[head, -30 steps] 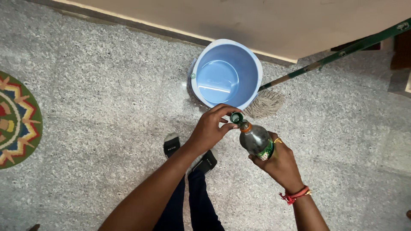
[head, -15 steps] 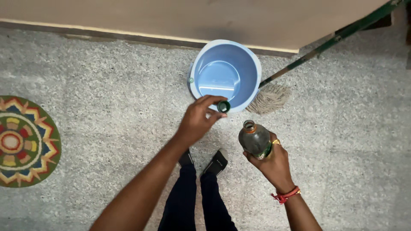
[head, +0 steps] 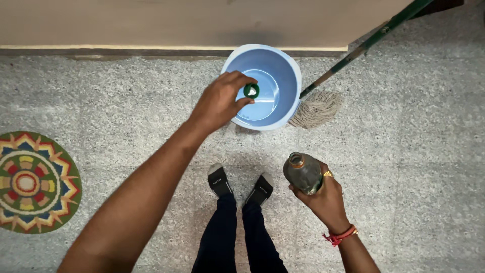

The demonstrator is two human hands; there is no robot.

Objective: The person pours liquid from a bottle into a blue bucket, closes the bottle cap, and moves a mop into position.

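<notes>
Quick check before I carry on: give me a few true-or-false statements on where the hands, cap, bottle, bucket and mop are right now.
1. The left hand holds the green cap over the blue bucket. True.
2. The bottle in the right hand is capped. False: its mouth is open and the cap is in the left hand.
3. The mop head lies on the floor beside the bucket. True.
4. The bucket is full to the brim. False: its inner wall and bottom show.
5. The patterned round mat lies under the bucket. False: it lies apart, at the far left.
</notes>
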